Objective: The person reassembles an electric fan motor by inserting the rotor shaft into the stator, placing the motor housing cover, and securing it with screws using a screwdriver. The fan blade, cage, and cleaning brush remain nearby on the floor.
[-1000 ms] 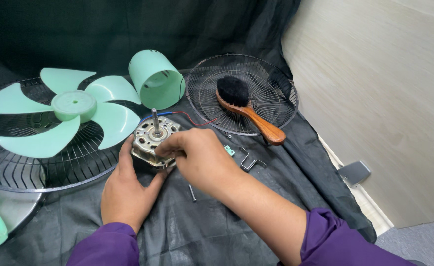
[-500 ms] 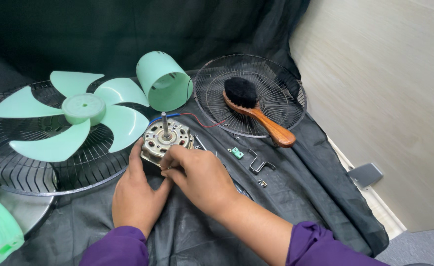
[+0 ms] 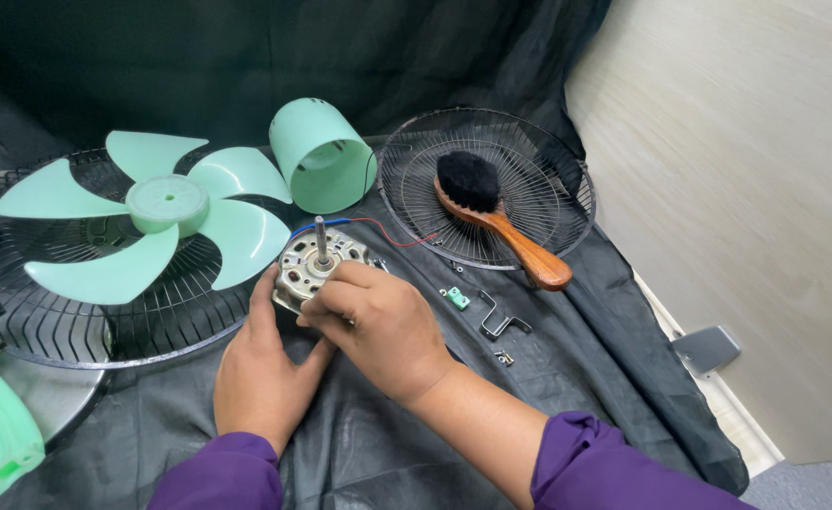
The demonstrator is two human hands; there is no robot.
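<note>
Black cloth (image 3: pixel 388 453) bears the motor (image 3: pixel 314 264), both hands' fingers (image 3: pixel 336 300) gripping it.

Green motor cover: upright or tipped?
Tipped. The green motor cover lies on its side on the black cloth, open end facing the camera.

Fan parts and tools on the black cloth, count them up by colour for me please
Mint green: 4, the fan blade, the cylindrical cover, the curved piece, the small clip
Black wire: 2, the large grille, the small grille
Silver metal: 2, the motor, the bent bracket
Brown wood: 1, the brush
Total: 9
</note>
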